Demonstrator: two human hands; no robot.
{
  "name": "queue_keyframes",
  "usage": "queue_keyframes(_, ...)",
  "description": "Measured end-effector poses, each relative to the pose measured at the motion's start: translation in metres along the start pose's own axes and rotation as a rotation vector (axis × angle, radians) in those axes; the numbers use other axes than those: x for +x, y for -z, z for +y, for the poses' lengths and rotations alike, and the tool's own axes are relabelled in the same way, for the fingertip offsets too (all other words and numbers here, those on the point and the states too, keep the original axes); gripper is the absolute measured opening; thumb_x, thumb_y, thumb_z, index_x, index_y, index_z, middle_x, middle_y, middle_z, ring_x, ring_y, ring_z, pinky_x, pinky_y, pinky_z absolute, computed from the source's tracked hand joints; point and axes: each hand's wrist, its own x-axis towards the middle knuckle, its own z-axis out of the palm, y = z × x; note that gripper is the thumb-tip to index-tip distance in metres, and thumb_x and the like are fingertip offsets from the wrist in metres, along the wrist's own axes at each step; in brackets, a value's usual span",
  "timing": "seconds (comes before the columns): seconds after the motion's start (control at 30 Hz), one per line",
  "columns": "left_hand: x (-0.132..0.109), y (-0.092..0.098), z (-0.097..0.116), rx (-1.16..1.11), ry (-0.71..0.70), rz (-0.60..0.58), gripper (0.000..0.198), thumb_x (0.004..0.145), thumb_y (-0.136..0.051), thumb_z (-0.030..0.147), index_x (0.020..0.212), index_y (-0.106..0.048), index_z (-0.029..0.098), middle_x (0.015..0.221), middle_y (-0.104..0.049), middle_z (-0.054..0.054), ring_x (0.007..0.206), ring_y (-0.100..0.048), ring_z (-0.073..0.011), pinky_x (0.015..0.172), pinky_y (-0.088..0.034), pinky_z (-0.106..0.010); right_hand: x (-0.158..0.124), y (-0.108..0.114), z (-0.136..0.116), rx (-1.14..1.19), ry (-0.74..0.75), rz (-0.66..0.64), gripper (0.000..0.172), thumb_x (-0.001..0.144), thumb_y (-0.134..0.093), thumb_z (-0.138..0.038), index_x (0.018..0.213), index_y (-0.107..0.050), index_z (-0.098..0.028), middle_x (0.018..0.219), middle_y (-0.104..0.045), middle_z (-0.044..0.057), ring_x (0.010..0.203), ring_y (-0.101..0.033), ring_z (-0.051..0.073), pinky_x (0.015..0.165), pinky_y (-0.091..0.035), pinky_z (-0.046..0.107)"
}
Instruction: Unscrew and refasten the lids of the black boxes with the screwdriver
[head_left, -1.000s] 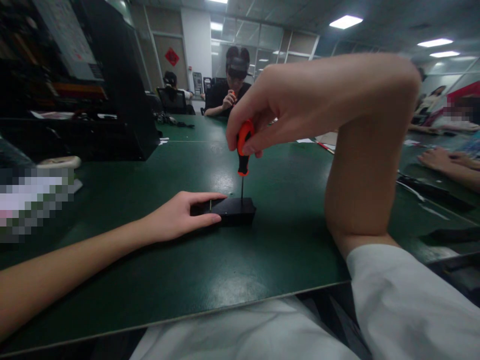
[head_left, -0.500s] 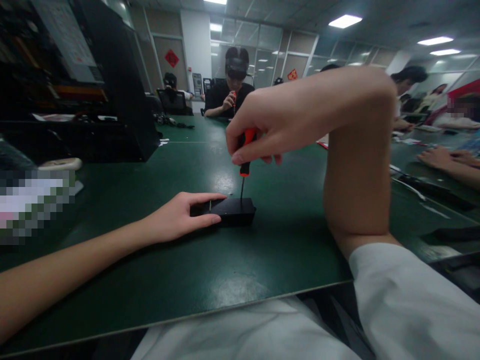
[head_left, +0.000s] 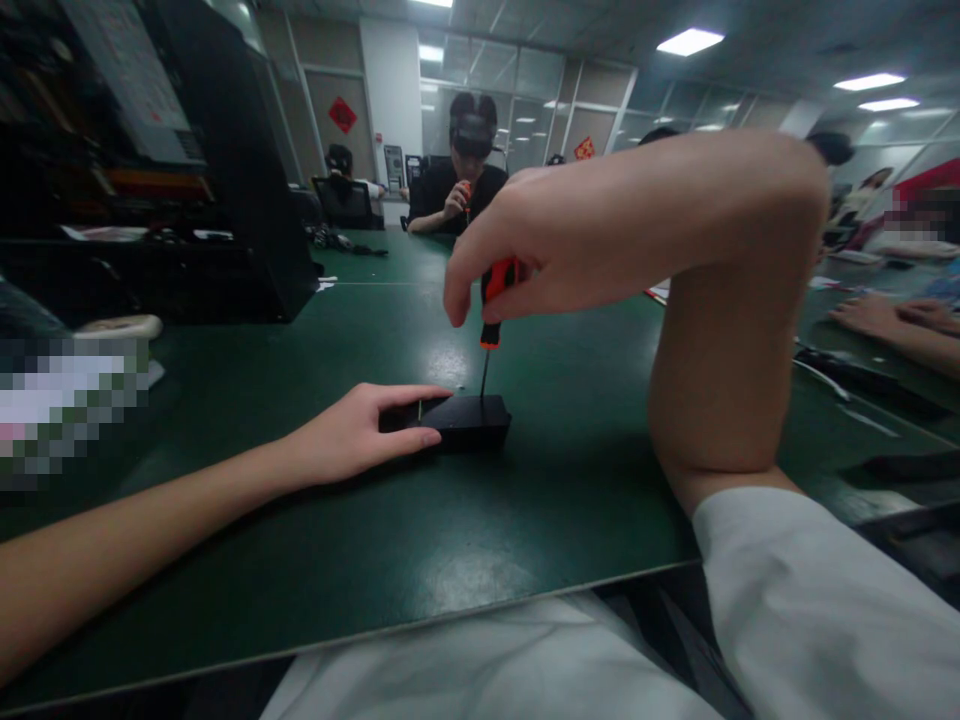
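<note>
A small black box-shaped part (head_left: 474, 424) lies flat on the green tabletop (head_left: 450, 530) in front of me. My left hand (head_left: 375, 432) grips its left end, with the thumb along the near side and the fingers along the far side. Over the box, my right hand (head_left: 502, 250) holds a red-and-black screwdriver (head_left: 491, 332) by the handle. The screwdriver stands nearly upright, its thin shaft meeting the top of the box near the right end. My index finger is lifted off the handle, while the other fingers are partly hidden behind it.
A large open black computer case (head_left: 247, 200) stands at the left, with a blurred white-and-green object (head_left: 67, 400) before it. Across the table a person (head_left: 469, 150) holds another screwdriver. At the right lie cables (head_left: 825, 380) and another person's hands (head_left: 870, 312).
My right hand has turned around the screwdriver handle, the index finger loosening from it and the wrist shifting right. The left hand and the black box stay in place.
</note>
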Motion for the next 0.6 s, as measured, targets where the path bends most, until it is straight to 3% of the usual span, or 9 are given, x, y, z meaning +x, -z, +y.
queue_keyframes(0.07, 0.0001, -0.0002, -0.0004, 0.000, -0.007, -0.003, 0.060, 0.089, -0.068, 0.056, 0.141, -0.061, 0.026, 0.135, -0.069, -0.004, 0.118, -0.066, -0.0277, 0.105, -0.048, -0.036, 0.0005, -0.0004, 0.0006, -0.047, 0.014, 0.033, 0.038, 0.094, -0.063, -0.039, 0.125, -0.069, -0.019, 0.110, -0.070, -0.002, 0.089, -0.061, 0.008, 0.078, -0.044, 0.020)
queue_keyframes(0.17, 0.0002, -0.0006, 0.0005, -0.004, -0.005, -0.007, 0.061, 0.089, -0.068, 0.056, 0.141, -0.061, 0.025, 0.135, -0.069, -0.004, 0.118, -0.066, -0.0277, 0.105, -0.048, -0.037, 0.0009, -0.0007, 0.0023, -0.076, -0.019, 0.023, 0.036, 0.096, -0.058, -0.042, 0.122, -0.070, -0.020, 0.101, -0.070, -0.003, 0.079, -0.060, 0.006, 0.072, -0.042, 0.019)
queue_keyframes(0.27, 0.0000, -0.0007, 0.0019, -0.005, 0.001, -0.005, 0.062, 0.089, -0.068, 0.057, 0.141, -0.061, 0.024, 0.135, -0.069, -0.005, 0.118, -0.066, -0.0283, 0.105, -0.049, -0.037, -0.0006, -0.0007, 0.0051, -0.064, -0.047, -0.006, 0.040, 0.100, -0.050, -0.045, 0.125, -0.069, -0.018, 0.102, -0.070, -0.001, 0.083, -0.061, 0.006, 0.077, -0.043, 0.021)
queue_keyframes(0.43, 0.0000, -0.0004, 0.0028, 0.001, -0.012, 0.004, 0.062, 0.088, -0.068, 0.056, 0.141, -0.062, 0.024, 0.135, -0.069, -0.006, 0.119, -0.066, -0.0299, 0.107, -0.048, -0.039, -0.0039, 0.0005, 0.0081, -0.094, -0.004, 0.040, 0.038, 0.095, -0.059, -0.046, 0.123, -0.069, -0.021, 0.108, -0.069, -0.002, 0.090, -0.061, 0.011, 0.083, -0.044, 0.023)
queue_keyframes(0.6, -0.0002, -0.0003, 0.0044, 0.005, 0.010, -0.006, 0.063, 0.088, -0.066, 0.058, 0.141, -0.062, 0.023, 0.135, -0.069, -0.007, 0.117, -0.067, -0.0312, 0.105, -0.050, -0.041, -0.0035, 0.0015, 0.0059, 0.033, 0.011, -0.025, 0.048, 0.098, -0.053, -0.053, 0.121, -0.068, -0.013, 0.106, -0.069, 0.004, 0.100, -0.062, 0.016, 0.086, -0.046, 0.025)
